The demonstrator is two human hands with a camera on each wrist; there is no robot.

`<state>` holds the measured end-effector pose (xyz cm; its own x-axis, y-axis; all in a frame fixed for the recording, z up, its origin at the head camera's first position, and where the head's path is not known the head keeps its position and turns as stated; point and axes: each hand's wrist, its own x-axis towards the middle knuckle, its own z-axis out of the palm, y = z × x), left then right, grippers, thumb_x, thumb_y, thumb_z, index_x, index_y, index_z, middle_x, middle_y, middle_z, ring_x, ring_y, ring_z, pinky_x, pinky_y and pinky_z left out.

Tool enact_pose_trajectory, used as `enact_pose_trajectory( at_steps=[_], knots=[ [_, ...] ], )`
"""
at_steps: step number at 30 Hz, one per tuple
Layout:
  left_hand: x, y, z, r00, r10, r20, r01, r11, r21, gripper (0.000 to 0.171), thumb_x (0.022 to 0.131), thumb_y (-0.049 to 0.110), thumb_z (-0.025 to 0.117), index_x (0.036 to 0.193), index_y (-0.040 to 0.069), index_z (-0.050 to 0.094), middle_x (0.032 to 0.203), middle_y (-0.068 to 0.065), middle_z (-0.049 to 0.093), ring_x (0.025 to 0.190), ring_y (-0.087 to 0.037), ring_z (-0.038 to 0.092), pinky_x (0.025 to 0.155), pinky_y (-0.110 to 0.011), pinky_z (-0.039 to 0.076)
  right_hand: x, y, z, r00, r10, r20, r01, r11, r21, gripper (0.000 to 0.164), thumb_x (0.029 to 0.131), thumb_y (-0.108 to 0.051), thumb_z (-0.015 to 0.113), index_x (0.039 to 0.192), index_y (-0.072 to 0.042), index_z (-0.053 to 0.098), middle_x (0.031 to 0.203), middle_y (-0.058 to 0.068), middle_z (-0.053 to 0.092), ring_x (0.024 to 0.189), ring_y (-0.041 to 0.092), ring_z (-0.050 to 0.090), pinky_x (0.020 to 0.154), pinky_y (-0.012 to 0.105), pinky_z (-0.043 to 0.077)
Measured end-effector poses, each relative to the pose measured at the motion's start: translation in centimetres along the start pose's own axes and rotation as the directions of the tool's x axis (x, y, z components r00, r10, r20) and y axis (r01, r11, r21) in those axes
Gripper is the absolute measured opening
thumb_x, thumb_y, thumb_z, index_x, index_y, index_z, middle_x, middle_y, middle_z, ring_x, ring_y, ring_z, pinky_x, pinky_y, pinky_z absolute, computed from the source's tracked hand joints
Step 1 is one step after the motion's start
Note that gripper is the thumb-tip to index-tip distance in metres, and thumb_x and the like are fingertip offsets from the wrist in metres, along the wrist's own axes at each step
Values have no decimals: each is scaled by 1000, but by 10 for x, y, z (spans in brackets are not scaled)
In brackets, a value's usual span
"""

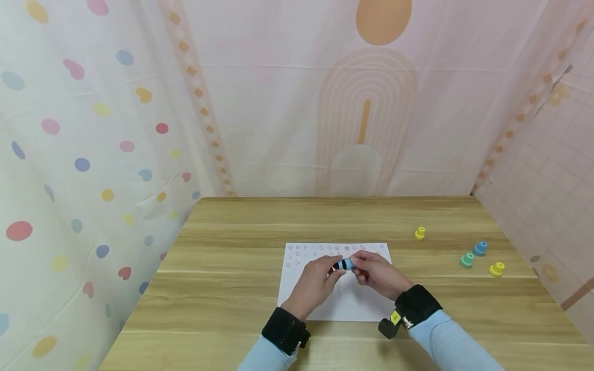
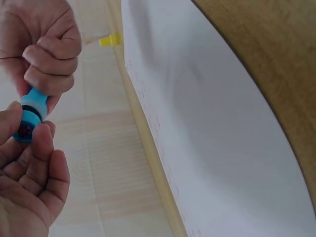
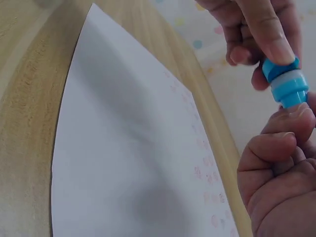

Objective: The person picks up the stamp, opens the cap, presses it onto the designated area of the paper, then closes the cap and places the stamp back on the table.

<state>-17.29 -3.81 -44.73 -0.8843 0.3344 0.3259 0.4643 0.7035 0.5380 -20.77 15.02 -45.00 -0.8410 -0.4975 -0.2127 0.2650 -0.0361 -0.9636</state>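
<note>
Both hands hold one small light-blue stamp (image 1: pixel 347 264) above the sheet of white paper (image 1: pixel 343 306). My left hand (image 1: pixel 313 286) pinches its wider end between thumb and fingers, while my right hand (image 1: pixel 379 273) grips the narrow handle end. In the left wrist view, a dark reddish round face shows at the wide end of the stamp (image 2: pixel 35 109). A whitish ring circles the stamp (image 3: pixel 290 83) in the right wrist view. Rows of small red and blue prints (image 1: pixel 325 248) run along the paper's far part; its near part is plain white.
Several similar stamps stand on the wooden table (image 1: pixel 209 288) to the right: one yellow (image 1: pixel 419 233) farther back, then a blue one (image 1: pixel 480 248), a teal one (image 1: pixel 466 259) and another yellow one (image 1: pixel 496 269). Patterned cloth (image 1: pixel 269 129) hangs behind the table and on both sides.
</note>
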Motion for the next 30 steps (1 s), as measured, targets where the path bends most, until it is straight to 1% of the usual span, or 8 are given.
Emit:
enact_pose_trajectory(
  at_steps=[3, 7, 10, 13, 16, 20, 27, 30],
  knots=[
    [0, -1, -1, 1000, -14, -16, 14, 1000, 6, 36, 89, 24, 66, 119, 4, 67, 89, -4, 70, 74, -11, 55, 62, -25, 53, -1, 0, -6, 999, 14, -51, -13, 999, 32, 16, 103, -16, 44, 99, -4, 53, 76, -1, 50, 63, 10, 43, 56, 20, 40],
    [0, -2, -1, 999, -39, -12, 39, 999, 26, 37, 88, 25, 67, 119, 3, 66, 90, -5, 70, 74, -11, 56, 64, -26, 53, -2, 1, -15, 994, 27, -107, -24, 999, 27, 20, 102, -18, 45, 106, 0, 53, 76, -1, 51, 64, 10, 45, 57, 20, 40],
    [0, -3, -1, 999, -54, -3, 54, 998, 45, 36, 89, 25, 67, 118, 4, 67, 91, -5, 70, 74, -11, 56, 64, -27, 54, -3, 1, -23, 992, 27, -120, -26, 1000, 9, 23, 102, -20, 46, 108, 1, 54, 77, -1, 51, 65, 11, 46, 58, 21, 41],
    [-1, -4, -1, 998, -63, -7, 64, 996, 62, 34, 89, 26, 67, 116, 5, 67, 91, -5, 70, 74, -11, 55, 64, -27, 54, -3, 1, -28, 988, 35, -147, -36, 999, -3, 21, 102, -19, 46, 107, 0, 54, 76, -1, 51, 64, 11, 46, 58, 22, 40],
    [-1, -4, -1, 998, -69, -11, 69, 995, 71, 34, 89, 26, 66, 116, 5, 67, 91, -5, 70, 74, -11, 56, 65, -27, 54, -2, 1, -31, 982, 45, -183, -53, 998, -37, 22, 102, -15, 43, 110, 3, 52, 77, 0, 49, 64, 12, 44, 59, 22, 39],
    [-1, -4, -2, 997, -73, -4, 73, 995, 75, 36, 89, 27, 66, 118, 5, 66, 93, -5, 70, 75, -12, 57, 66, -28, 55, -1, 1, -37, 976, 57, -212, -78, 993, -92, 27, 103, -14, 40, 117, 9, 47, 80, 2, 46, 67, 14, 44, 60, 24, 38],
    [-1, -5, -1, 997, -81, 8, 80, 993, 91, 40, 89, 28, 66, 122, 4, 64, 97, -5, 70, 82, -16, 62, 70, -30, 57, 1, 0, -47, 961, 71, -267, -118, 979, -164, 31, 104, -18, 40, 121, 7, 46, 85, 4, 46, 72, 16, 45, 64, 26, 38],
    [-1, -6, -1, 997, -82, 9, 80, 992, 93, 41, 89, 28, 67, 122, 4, 64, 98, -6, 70, 82, -18, 62, 71, -30, 57, 3, 0, -50, 955, 63, -290, -130, 968, -217, 31, 104, -19, 41, 122, 6, 47, 87, 6, 46, 75, 19, 46, 65, 28, 39]
  ],
)
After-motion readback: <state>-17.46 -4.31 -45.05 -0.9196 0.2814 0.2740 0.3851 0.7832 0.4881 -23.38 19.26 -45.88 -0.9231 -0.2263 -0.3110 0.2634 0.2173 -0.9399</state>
